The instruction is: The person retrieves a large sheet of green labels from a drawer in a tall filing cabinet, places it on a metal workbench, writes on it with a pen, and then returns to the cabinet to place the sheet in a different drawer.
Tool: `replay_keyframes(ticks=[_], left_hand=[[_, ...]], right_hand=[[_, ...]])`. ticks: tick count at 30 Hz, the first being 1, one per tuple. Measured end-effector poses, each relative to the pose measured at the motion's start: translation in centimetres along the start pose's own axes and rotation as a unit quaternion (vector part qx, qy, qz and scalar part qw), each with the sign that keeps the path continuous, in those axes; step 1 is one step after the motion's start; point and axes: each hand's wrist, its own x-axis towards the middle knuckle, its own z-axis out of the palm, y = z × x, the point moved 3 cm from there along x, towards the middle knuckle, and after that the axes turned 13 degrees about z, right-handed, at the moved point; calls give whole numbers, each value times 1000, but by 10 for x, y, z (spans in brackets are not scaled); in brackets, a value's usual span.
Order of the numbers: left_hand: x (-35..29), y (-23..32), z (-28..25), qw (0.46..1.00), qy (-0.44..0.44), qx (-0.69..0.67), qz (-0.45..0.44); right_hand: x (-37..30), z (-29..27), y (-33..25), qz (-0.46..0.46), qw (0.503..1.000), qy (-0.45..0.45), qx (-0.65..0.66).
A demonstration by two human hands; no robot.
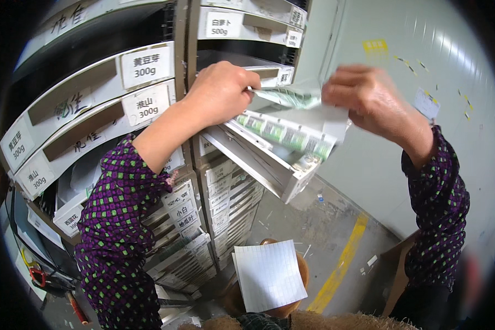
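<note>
My left hand [221, 92] pinches one end of a green-and-white printed sheet [289, 98], fingers closed on its edge. The other end is between the closed fingers of my right hand [366, 99], which is smeared by motion. The sheet sags and looks creased between both hands. Just below it, a shallow drawer [253, 160] is pulled out of the right-hand cabinet. In that drawer lie sheets of green-and-white labels [283, 135], their far part hidden by the held sheet and my left hand.
To the left stands a cabinet of labelled shallow drawers [107, 77]. Lined white sheets [269, 275] rest on a brown stool [301, 294] below. Scissors [37, 275] lie at lower left. A yellow line [338, 267] and paper scraps mark the floor; a pale wall [385, 143] stands right.
</note>
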Motion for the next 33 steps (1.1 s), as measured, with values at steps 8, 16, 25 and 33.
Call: replay_keyframes(ticks=[8,16,25,33], left_hand=[[2,12,-15,983,32,-182,-10],[4,73,-16,953,-104,-272,79],[42,62,-33,972,-229,8,44],[45,49,-2,932,-360,13,44]], right_hand=[[-10,25,3,-55,990,-68,-113],[-20,7,9,13,999,-32,30],[-54,-46,-10,73,994,41,71],[-188,-153,74,268,946,180,27]])
